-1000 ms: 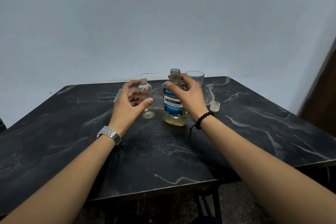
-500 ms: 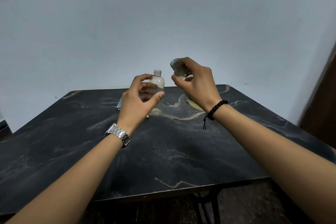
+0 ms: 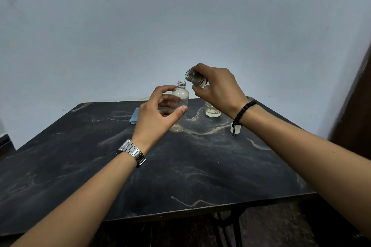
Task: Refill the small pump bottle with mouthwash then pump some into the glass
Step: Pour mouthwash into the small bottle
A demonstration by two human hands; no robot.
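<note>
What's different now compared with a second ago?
The right hand has lifted the mouthwash bottle off the table and tilted its open mouth toward the small bottle. No liquid is visibly flowing yet. The left hand stays curled around the small bottle, which stands upright as before.

Mouthwash bottle [image 3: 197,80] now off table, tilted further toward small bottle [image 3: 180,102] mouth.

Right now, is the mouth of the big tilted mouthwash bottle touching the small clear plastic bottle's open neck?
Apart. The head view shows wall between the mouthwash bottle's mouth and the small clear plastic bottle.
</note>
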